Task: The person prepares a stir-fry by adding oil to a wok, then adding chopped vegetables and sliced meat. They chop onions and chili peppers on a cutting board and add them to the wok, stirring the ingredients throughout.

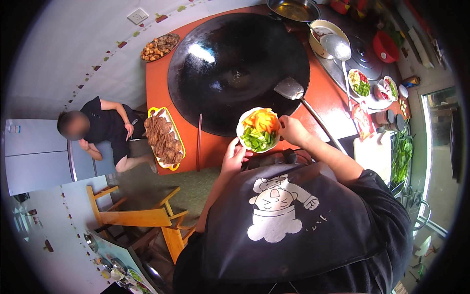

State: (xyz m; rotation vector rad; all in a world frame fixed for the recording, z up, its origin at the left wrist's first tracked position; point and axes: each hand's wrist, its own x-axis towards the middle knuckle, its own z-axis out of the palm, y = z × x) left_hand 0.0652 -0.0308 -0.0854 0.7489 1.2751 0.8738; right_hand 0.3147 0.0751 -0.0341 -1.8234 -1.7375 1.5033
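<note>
A white bowl (241,126) is held between my two hands, over the near edge of the large black wok (235,51). Carrot slices (261,119) fill its far half, and cut green pepper pieces (258,139) its near half. My left hand (235,156) supports the lower left side of the bowl. On the opposite side, my right hand (292,130) grips the rim, its fingertips beside the carrot. A metal wok spatula (290,88) rests with its blade inside the wok's right edge, its handle slanting towards my right forearm. A little liquid glistens at the wok's bottom.
Wooden chopsticks (199,141) lie left of the bowl, near a yellow-handled tray of browned meat (163,137). A plate of browned chunks (159,47) sits far left. A ladle (336,47) lies across a cream pot (328,27). Another person (110,128) sits at left.
</note>
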